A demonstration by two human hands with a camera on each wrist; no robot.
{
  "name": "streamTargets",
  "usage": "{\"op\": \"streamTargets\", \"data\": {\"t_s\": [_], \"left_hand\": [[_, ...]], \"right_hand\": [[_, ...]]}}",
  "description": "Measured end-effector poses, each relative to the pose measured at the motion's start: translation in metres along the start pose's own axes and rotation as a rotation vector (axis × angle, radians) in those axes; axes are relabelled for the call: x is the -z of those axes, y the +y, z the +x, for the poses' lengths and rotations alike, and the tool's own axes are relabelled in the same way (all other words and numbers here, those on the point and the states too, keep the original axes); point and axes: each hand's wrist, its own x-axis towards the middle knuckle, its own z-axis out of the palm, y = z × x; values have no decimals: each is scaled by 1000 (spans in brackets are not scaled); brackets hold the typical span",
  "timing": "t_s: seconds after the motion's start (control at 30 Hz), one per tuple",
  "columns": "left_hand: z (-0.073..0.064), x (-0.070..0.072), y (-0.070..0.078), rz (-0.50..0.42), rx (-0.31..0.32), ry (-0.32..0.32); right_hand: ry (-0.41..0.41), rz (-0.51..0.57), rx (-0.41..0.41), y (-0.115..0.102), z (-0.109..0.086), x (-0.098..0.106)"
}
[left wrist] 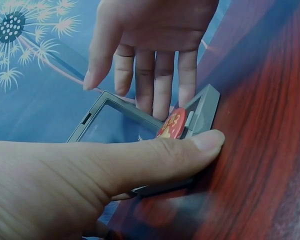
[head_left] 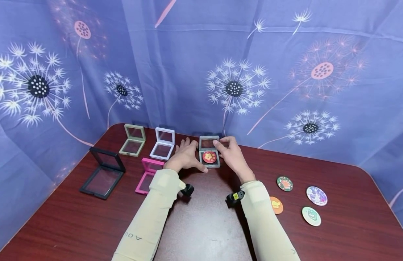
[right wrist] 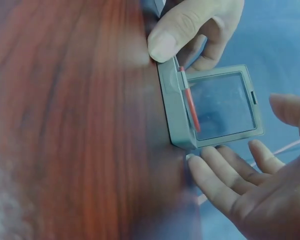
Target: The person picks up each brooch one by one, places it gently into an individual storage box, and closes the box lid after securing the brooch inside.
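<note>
A grey display case (head_left: 209,165) stands with its lid raised at the table's far side. Inside its base is a round red badge (head_left: 209,157) with a yellow design, tilted up at an edge in the right wrist view. My left hand (head_left: 187,156) holds the case from the left, its thumb (left wrist: 190,147) at the near corner and its fingers curled toward the back. Beside the case's right side is my right hand (head_left: 232,156), its fingers extended and touching or close to the case. The right palm (right wrist: 270,205) holds nothing.
To the left stand opened cases: green (head_left: 131,153), white (head_left: 160,157), pink (head_left: 140,182) and black (head_left: 103,195). Round badges lie at right: dark green (head_left: 284,183), purple (head_left: 317,196), light green (head_left: 311,216), and orange (head_left: 277,205), partly behind the right sleeve. A blue curtain (head_left: 182,72) hangs behind.
</note>
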Motion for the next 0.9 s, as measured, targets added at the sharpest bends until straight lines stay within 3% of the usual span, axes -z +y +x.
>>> {"op": "streamTargets", "data": {"t_s": [0.17,0.37,0.63,0.9], "left_hand": [[0,0,1,-18,-11,7],[0,-1,0,-31,-10,0],[-2,0,-1,-43,-21,1],[-3,0,-2,-50,-25,-9]], "right_hand": [[12,130,-11,4,3,3],[-35,131,-8,7,3,12],[-114,22,79,9,1,23],[-189,-115,85,12,0,35]]}}
